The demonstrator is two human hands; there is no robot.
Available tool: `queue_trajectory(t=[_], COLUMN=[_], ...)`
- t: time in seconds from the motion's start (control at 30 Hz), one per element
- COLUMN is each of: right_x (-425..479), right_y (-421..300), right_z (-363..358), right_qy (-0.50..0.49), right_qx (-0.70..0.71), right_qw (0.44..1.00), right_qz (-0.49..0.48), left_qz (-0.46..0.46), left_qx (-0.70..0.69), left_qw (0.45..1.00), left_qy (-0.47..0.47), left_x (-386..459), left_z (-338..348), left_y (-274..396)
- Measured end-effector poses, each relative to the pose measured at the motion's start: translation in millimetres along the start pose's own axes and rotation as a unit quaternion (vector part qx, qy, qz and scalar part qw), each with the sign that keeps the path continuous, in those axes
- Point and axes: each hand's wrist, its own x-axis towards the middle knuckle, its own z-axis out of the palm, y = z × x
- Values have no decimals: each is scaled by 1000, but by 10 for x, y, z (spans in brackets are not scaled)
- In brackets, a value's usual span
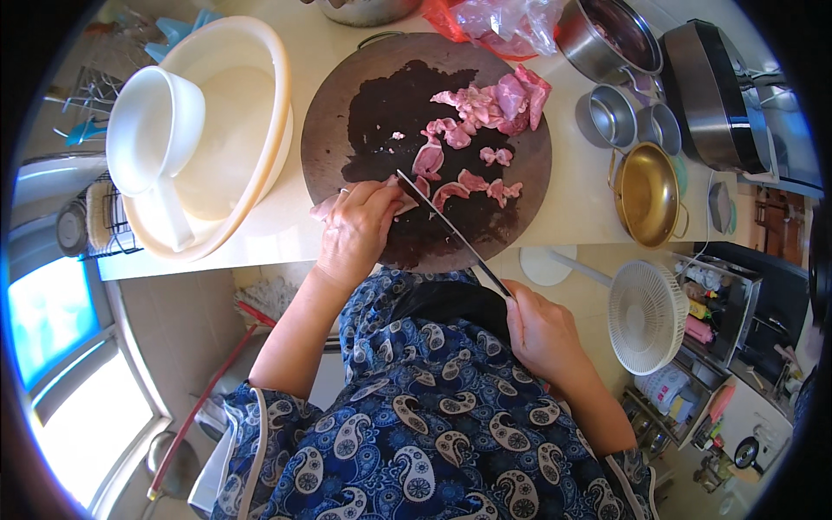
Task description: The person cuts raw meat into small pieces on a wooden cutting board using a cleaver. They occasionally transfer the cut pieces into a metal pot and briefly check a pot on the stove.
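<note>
A round chopping board (328,107), dark and wet in its middle, lies before me. My left hand (361,221) presses a strip of raw meat (322,208) onto its near left part, with a ring on one finger. In my right hand (543,331) is the handle of a knife (448,224). Its narrow blade slants up and left over the board, and the tip meets the meat beside my left fingertips. Cut meat pieces (429,159) are scattered right of the blade. A larger heap of raw meat (500,104) sits at the board's far right.
Left stands a large cream basin (244,84) with a white dipper (156,130) in it. Behind the board are plastic bags (500,26). To the right are a steel pot (611,39), small metal cups (608,117), a brass-coloured pan (650,195) and a rice cooker (715,97). A fan (647,318) stands below the counter.
</note>
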Motion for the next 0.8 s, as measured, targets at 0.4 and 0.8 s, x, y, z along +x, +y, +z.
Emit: queue_trajectory(t=[0.4,0.8], right_x=[191,121], right_y=[-129,126], right_z=[88,12], right_qy=[-28,9], right_qx=[-34,16], right_qw=[999,999], right_qz=[17,29], left_qz=[4,20], left_qx=[-52,-9], left_qw=[998,999], left_qy=[-36,31], left_x=[-20,-38], left_z=[-37,-25], left_y=[24,18])
